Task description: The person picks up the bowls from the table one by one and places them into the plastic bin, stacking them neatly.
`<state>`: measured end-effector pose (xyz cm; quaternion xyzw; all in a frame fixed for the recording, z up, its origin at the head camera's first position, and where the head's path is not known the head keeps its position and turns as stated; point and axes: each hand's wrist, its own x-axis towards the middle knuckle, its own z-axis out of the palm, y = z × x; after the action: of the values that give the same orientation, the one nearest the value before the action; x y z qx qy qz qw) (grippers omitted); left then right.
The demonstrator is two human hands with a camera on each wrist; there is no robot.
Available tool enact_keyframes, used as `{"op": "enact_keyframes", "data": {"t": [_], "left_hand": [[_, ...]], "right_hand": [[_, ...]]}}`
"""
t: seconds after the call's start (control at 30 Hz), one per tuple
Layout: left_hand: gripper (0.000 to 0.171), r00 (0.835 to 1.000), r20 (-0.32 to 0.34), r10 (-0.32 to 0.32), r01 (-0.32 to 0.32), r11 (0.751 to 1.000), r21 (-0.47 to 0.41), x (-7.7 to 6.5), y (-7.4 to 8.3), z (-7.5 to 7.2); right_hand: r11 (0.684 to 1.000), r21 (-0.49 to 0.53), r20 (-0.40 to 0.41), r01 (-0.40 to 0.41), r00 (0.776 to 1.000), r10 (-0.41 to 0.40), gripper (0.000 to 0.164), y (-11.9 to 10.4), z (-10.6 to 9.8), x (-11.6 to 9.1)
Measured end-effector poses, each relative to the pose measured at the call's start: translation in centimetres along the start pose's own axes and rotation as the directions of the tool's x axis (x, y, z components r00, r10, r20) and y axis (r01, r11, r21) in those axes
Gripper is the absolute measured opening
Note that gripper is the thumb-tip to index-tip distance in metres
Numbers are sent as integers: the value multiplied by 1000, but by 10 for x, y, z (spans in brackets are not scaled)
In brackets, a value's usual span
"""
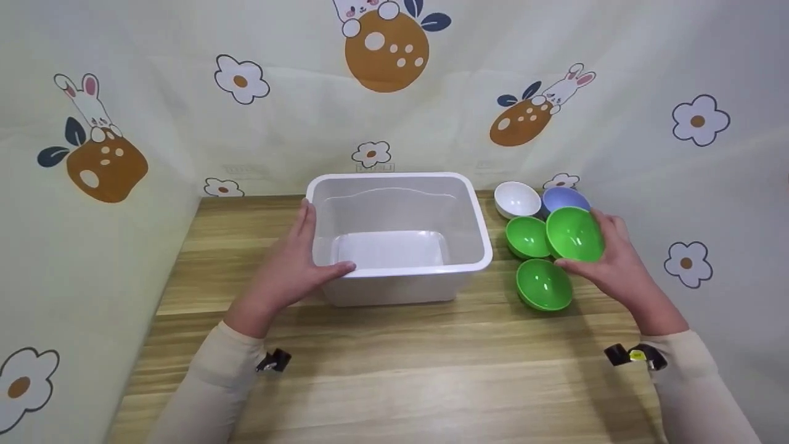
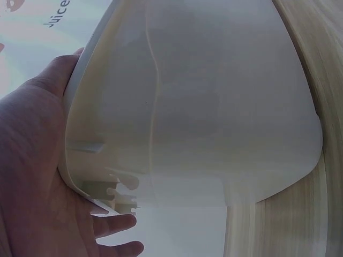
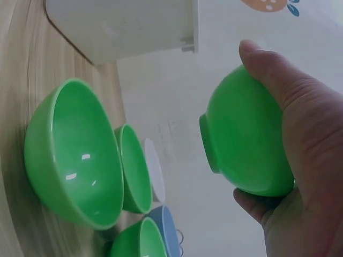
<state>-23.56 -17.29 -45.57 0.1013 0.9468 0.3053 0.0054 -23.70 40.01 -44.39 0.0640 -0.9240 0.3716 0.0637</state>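
My left hand (image 1: 286, 265) rests on the near left corner of a white plastic tub (image 1: 394, 271), thumb along the front rim, straight fingers against the left side. In the left wrist view those fingers (image 2: 119, 250) reach past the rim. My right hand (image 1: 610, 262) grips a green bowl (image 1: 575, 234) between thumb and fingers. The right wrist view shows this held bowl (image 3: 244, 139) raised and tilted, its foot facing the camera. Just left of and below it in the head view stand two more green bowls (image 1: 527, 237) (image 1: 544, 285).
A white bowl (image 1: 516, 200) and a blue bowl (image 1: 564, 198) stand behind the green ones. Another green bowl (image 3: 142, 241) shows in the right wrist view, hidden in the head view. The wooden table (image 1: 394, 370) meets patterned curtain (image 1: 296, 123) at the back and sides.
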Motion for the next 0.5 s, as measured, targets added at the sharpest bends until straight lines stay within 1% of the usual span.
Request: {"op": "enact_keyframes", "data": {"t": [0.23, 0.5], "left_hand": [[150, 1000, -12, 18, -17, 997, 71, 1, 1, 0], [150, 1000, -2, 24, -23, 985, 171, 1, 1, 0]], "right_hand": [[999, 5, 23, 36, 999, -37, 130, -22, 3, 5], [995, 25, 45, 98, 994, -99, 127, -46, 6, 14]]}}
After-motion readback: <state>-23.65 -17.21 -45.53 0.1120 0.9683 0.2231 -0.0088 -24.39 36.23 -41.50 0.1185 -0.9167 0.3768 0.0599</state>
